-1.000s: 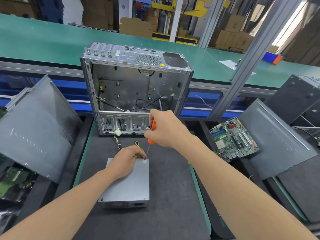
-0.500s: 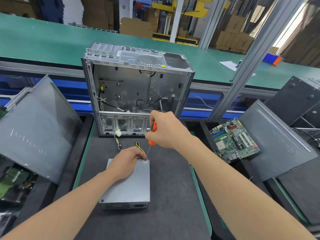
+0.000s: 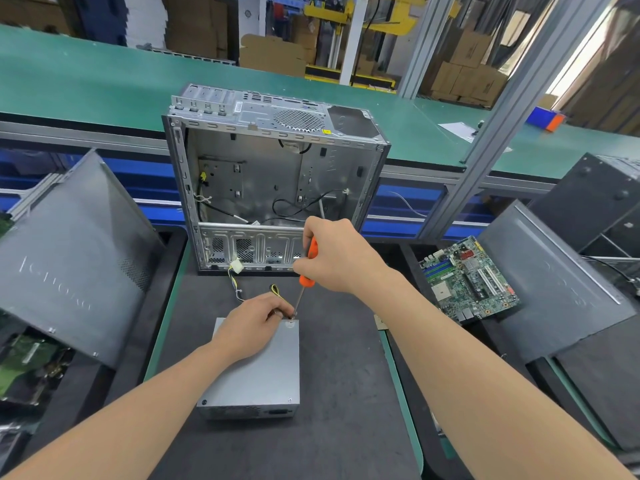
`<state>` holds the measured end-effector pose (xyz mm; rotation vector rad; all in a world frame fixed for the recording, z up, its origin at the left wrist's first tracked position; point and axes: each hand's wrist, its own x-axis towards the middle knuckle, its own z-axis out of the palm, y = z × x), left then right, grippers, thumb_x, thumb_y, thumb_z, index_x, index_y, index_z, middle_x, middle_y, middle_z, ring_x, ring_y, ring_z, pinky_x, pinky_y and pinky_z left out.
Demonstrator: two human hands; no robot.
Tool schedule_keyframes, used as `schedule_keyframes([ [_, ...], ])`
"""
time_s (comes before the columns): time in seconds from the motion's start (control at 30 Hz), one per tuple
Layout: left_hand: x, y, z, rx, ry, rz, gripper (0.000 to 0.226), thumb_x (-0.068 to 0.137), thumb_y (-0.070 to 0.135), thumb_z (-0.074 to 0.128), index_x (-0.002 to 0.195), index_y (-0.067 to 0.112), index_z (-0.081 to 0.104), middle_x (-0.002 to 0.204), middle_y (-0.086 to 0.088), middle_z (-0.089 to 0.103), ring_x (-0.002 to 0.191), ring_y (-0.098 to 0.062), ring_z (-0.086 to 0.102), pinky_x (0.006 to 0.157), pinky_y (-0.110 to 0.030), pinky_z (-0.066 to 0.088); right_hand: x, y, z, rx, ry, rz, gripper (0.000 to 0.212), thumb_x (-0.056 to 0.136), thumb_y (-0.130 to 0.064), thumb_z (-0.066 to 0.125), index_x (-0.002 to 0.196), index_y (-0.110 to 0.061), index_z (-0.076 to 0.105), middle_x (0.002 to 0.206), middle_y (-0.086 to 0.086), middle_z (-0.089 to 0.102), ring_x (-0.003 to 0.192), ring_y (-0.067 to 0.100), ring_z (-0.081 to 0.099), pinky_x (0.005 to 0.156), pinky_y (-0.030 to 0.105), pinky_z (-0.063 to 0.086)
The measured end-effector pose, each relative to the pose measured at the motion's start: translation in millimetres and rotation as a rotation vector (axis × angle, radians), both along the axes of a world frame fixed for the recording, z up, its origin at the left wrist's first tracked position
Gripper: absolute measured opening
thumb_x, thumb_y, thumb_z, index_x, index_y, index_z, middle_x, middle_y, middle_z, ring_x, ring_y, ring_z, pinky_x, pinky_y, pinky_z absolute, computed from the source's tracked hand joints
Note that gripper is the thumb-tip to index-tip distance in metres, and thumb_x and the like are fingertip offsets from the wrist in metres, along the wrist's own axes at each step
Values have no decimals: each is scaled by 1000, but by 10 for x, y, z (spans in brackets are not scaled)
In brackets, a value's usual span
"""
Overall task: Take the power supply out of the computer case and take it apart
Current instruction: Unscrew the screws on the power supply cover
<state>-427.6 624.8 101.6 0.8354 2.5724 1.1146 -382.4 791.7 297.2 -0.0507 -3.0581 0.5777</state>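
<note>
The grey power supply (image 3: 259, 372) lies flat on the dark mat in front of me, its yellow and black wires (image 3: 235, 282) trailing toward the case. Behind it stands the open, emptied computer case (image 3: 273, 174). My right hand (image 3: 337, 258) grips an orange-handled screwdriver (image 3: 306, 268), whose tip stands on the supply's far right top corner. My left hand (image 3: 252, 327) rests on the supply's far end, its fingertips curled around the screwdriver tip at that corner.
A green motherboard (image 3: 467, 278) lies on the right. Grey case side panels lean at the left (image 3: 69, 258) and right (image 3: 554, 289). A green conveyor belt (image 3: 86, 74) runs behind the case. An aluminium post (image 3: 512, 91) rises at the right.
Both hands stay at the supply's far right corner. The right hand has shifted only slightly on the screwdriver handle.
</note>
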Motion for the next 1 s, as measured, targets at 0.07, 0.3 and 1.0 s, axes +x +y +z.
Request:
schedule_keyframes([
  [0.07,15,-1,3,0,2,-9,19,97,25,62,99,43,69,104,27,65,95,2,61,87,-36,54,-2,9,11,-2,4,0,23,81,-29,71,93,-18,54,87,1,64,80,21,60,65,39,56],
  [0.3,46,30,13,20,33,22,5,92,44,72,89,43,68,100,26,64,90,2,62,77,-31,52,30,32,37,-16,19,2,25,83,-31,72,95,-17,55,81,0,63,74,17,58,65,39,56],
  [1.0,-368,-268,272,67,56,557,6,94,24,70,92,23,75,84,10,72,81,-8,65,77,-27,46,252,441,99,-44,124,-64,25,83,-29,68,98,-16,54,90,6,60,87,25,55,65,38,52],
])
